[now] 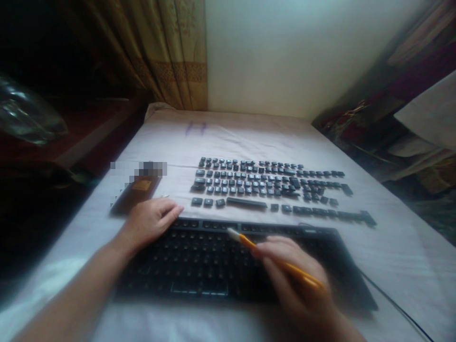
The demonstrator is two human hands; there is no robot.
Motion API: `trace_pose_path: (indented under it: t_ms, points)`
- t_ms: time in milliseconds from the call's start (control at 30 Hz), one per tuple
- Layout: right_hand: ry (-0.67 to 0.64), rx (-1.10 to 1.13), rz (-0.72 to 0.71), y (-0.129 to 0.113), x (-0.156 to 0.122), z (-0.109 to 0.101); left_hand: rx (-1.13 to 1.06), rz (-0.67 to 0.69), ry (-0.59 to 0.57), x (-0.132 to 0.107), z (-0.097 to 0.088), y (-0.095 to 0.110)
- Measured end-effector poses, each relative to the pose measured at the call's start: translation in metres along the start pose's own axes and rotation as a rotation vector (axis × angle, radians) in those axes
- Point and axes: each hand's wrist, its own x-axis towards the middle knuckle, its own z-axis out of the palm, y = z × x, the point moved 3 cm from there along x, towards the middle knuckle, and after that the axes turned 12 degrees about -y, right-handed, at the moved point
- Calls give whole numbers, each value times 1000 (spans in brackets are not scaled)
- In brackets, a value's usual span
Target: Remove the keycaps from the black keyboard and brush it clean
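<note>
A black keyboard base (199, 259) with its keycaps taken off lies in front of me on the white cloth. My right hand (299, 275) is closed round the orange handle of a paintbrush (247, 241). The pale bristles are over the upper middle of the base, near its top strip; whether they touch it I cannot tell. At the base's upper left corner, my left hand (153, 221) grips the edge, its fingers together. Loose black keycaps (245, 183) lie in rows just beyond the base, with the long space bar (246, 203) in the nearest row.
A brown item with a gold label (142, 184), partly blurred out, lies left of the keycaps. The keyboard's cable (392, 299) runs off to the lower right. Behind the cloth-covered surface (249, 135) are a curtain (171, 57) and a pale wall.
</note>
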Motion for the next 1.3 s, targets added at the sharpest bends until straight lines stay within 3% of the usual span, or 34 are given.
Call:
trace_pose_path:
  t_ms: [267, 533, 767, 1067, 1200, 1300]
  points:
    - [-51, 41, -2, 0, 5, 5, 0, -7, -1, 0, -2, 1]
    - [22, 75, 9, 0, 3, -1, -11, -6, 4, 1, 0, -1]
    - [-66, 68, 5, 0, 3, 6, -12, -11, -4, 0, -1, 1]
    - [53, 72, 110, 5, -3, -2, -40, -2, -56, 1, -3, -3]
    - [91, 48, 158, 9, -8, -4, -33, 119, -165, -10, -8, 13]
    - [129, 55, 186, 13, -12, -7, 117, 157, -155, -36, -3, 39]
